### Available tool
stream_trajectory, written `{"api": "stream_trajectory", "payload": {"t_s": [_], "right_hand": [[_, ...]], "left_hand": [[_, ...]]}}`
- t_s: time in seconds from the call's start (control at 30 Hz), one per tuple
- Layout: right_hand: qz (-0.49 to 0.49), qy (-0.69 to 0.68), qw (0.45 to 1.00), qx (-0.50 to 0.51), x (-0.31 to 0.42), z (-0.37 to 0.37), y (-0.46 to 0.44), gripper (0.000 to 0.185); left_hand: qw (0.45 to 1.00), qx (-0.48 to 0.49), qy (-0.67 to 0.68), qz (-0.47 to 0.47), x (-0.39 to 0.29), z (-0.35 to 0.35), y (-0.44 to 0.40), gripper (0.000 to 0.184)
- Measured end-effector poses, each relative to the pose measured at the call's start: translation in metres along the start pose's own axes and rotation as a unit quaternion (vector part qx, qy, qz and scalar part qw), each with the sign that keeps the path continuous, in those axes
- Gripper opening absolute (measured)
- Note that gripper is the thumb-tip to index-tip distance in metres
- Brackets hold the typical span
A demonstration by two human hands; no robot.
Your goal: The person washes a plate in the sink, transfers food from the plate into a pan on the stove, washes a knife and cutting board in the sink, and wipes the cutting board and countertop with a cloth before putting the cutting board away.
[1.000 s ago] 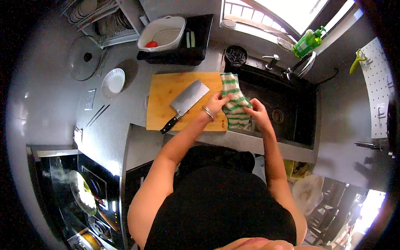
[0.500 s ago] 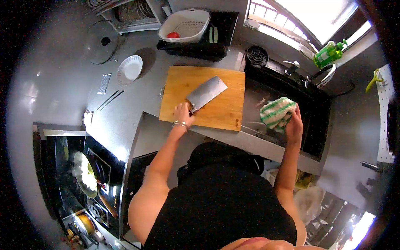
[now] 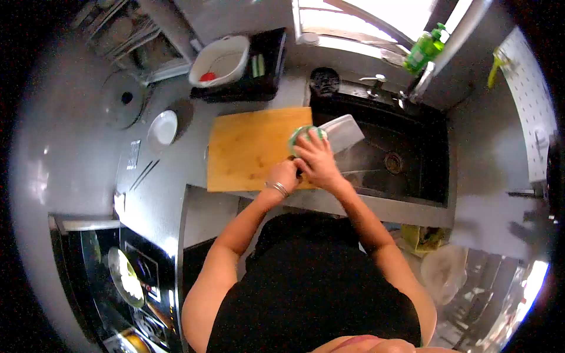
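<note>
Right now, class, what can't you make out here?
Head view: cleaver, near end largely hidden by the left hand.
Head view: striped cloth, largely covered by the right hand.
Head view: contents of the rack, blurred.
Head view: yellow item, cut off by the bottom edge.

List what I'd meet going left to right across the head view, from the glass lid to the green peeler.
Glass lid, white bowl, wooden cutting board, cleaver blade, sink drain, green pump bottle, green peeler.

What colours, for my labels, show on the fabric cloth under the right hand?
The fabric cloth is green and white, seen best in the head view.
</note>
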State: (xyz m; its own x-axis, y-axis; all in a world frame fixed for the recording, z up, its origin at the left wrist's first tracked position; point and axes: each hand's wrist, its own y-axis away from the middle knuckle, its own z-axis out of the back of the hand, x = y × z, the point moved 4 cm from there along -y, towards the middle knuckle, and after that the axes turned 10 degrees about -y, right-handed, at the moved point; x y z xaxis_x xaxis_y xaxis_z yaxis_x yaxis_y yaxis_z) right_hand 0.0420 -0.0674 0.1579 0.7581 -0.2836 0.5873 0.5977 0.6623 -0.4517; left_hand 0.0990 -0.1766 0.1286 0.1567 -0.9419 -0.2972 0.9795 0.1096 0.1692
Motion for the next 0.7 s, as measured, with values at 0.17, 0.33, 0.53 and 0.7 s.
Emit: {"api": "stream_trajectory", "payload": {"t_s": [0.17, 0.33, 0.53, 0.7], "right_hand": [[-0.089, 0.087, 0.991, -0.048, -0.046, -0.002, 0.021, 0.034], [-0.137, 0.101, 0.979, -0.116, -0.08, 0.021, 0.028, 0.034], [-0.184, 0.043, 0.976, -0.105, -0.089, 0.041, 0.032, 0.033], [-0.324, -0.34, 0.816, -0.338, -0.116, 0.046, 0.029, 0.033]], "left_hand": [[0.996, -0.034, -0.029, -0.075, -0.034, -0.011, -0.009, 0.03], [0.993, -0.056, -0.028, -0.096, -0.052, -0.012, -0.009, 0.029], [0.993, -0.049, -0.033, -0.1, -0.065, -0.016, -0.015, 0.028], [0.993, 0.004, -0.068, -0.093, -0.066, -0.011, -0.026, 0.025]]}}
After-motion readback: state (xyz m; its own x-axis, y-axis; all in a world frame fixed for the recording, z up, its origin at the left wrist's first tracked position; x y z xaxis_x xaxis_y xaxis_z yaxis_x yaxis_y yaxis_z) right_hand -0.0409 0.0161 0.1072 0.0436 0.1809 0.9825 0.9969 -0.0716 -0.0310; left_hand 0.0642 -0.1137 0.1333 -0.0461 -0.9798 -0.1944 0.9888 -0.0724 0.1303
